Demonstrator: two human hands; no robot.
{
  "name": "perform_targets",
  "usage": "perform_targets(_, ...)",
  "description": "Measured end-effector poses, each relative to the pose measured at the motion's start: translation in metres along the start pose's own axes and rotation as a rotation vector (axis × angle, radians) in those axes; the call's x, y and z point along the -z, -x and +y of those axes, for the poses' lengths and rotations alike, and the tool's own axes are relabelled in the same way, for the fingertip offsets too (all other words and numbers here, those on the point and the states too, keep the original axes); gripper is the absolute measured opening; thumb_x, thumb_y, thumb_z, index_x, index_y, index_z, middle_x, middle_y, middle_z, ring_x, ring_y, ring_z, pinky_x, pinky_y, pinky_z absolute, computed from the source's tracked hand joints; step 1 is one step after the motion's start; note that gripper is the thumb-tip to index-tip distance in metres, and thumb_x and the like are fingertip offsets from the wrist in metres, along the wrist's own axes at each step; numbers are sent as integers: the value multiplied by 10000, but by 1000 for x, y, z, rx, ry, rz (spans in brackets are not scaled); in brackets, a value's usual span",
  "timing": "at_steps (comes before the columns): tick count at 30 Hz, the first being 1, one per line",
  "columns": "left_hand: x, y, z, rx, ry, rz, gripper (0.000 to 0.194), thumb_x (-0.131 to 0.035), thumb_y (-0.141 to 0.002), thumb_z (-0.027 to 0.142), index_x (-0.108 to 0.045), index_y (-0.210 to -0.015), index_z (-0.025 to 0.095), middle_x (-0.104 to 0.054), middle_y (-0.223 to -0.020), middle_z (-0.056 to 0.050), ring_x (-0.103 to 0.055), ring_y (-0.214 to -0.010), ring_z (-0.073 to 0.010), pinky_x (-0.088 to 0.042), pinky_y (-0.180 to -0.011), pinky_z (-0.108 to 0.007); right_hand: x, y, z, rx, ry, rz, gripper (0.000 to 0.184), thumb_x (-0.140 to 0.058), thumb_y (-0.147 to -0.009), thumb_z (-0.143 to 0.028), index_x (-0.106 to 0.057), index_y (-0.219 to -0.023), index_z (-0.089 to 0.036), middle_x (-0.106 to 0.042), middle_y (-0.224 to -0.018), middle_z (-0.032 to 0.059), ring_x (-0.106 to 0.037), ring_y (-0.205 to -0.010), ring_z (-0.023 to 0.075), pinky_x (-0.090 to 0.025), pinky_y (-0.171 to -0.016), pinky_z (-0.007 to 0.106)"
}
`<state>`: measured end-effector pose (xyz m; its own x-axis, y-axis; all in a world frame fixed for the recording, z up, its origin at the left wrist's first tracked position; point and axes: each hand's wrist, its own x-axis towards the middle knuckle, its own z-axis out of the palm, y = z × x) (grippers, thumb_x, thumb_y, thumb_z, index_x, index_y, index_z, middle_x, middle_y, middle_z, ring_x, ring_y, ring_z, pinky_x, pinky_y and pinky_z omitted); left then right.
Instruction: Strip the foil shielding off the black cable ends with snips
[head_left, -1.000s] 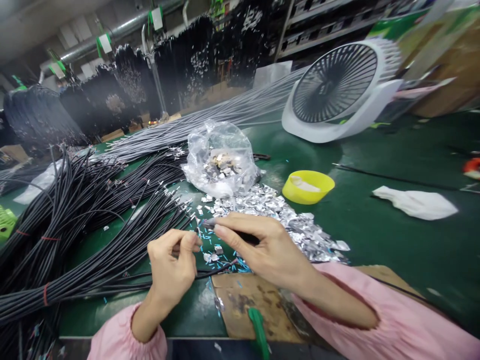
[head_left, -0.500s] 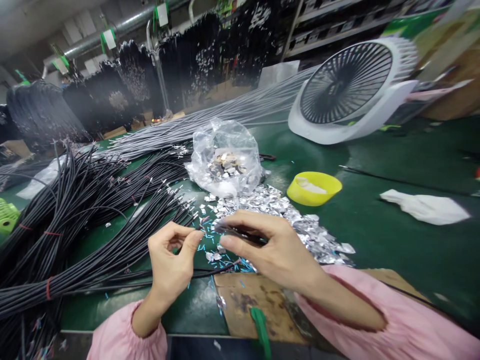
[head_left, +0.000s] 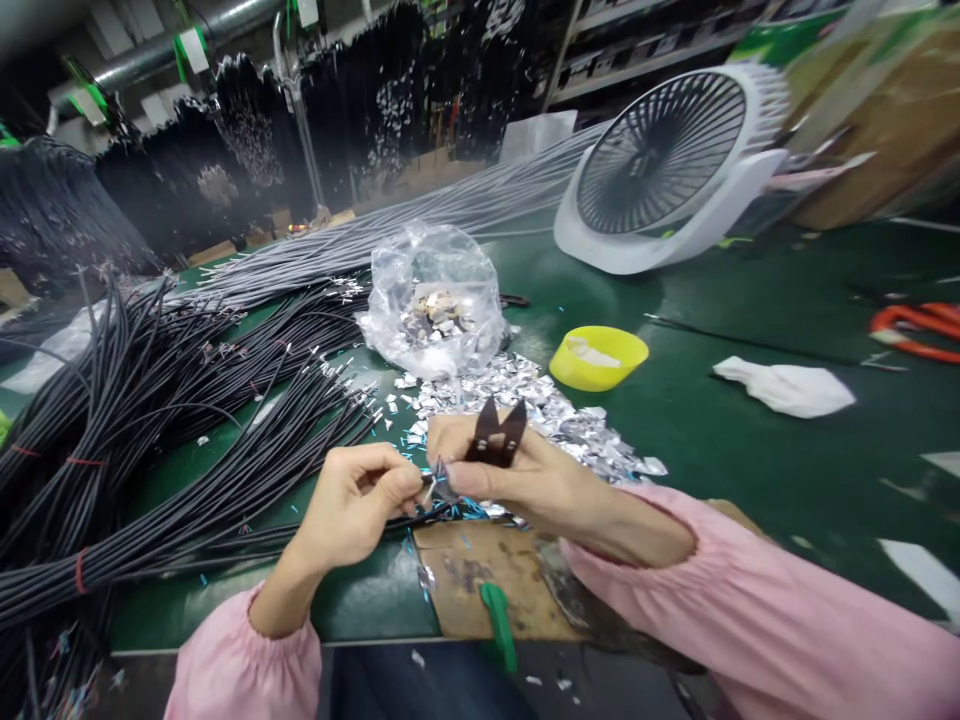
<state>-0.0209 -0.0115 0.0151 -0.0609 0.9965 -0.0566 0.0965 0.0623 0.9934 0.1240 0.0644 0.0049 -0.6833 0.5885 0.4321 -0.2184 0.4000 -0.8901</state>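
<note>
My left hand (head_left: pixel 356 505) is closed in a pinch on the end of a thin black cable (head_left: pixel 247 545) that runs off to the left over the green table (head_left: pixel 750 470). My right hand (head_left: pixel 517 480) is closed round small dark snips (head_left: pixel 495 440), whose two blades stick up above the fingers. Both hands meet at the cable's tip, thumb and fingers almost touching. Right behind them lies a heap of silver foil scraps (head_left: pixel 540 400) with tiny blue bits scattered around.
Big bundles of black cables (head_left: pixel 150 420) fill the left side, grey ones (head_left: pixel 420 225) behind. A clear plastic bag of metal parts (head_left: pixel 435 305), a yellow bowl (head_left: pixel 598 357), a white fan (head_left: pixel 667 170), a white cloth (head_left: pixel 784 387) and a brown board (head_left: pixel 480 590) lie around.
My hands have come together at the cable's tip. The right hand has turned so the snips' blades now point up. The view shifted a little.
</note>
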Motion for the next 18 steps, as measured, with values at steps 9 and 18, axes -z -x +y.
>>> perform_targets(9,-3,-5,-19,-349,-202,289,239,-681,-682,205,-488,-550,154,-448,-573,45,-397,-539,-69,-307,-497,-194,-6,0,-3,-210,24,47,315,-474,-832,-391,-465,-600,-178,-322,-451,-67,-287,-384,64,-257,-365,207)
perform_targets(18,-1,1,-3,-51,-69,137,311,-572,-772,334,-519,-533,143,-450,-474,35,-376,-438,-59,-280,-420,-192,-2,10,-3,478,788,479,162,-514,-783,-42,-555,-765,-197,-546,-624,4,-495,-541,102,-372,-484,222)
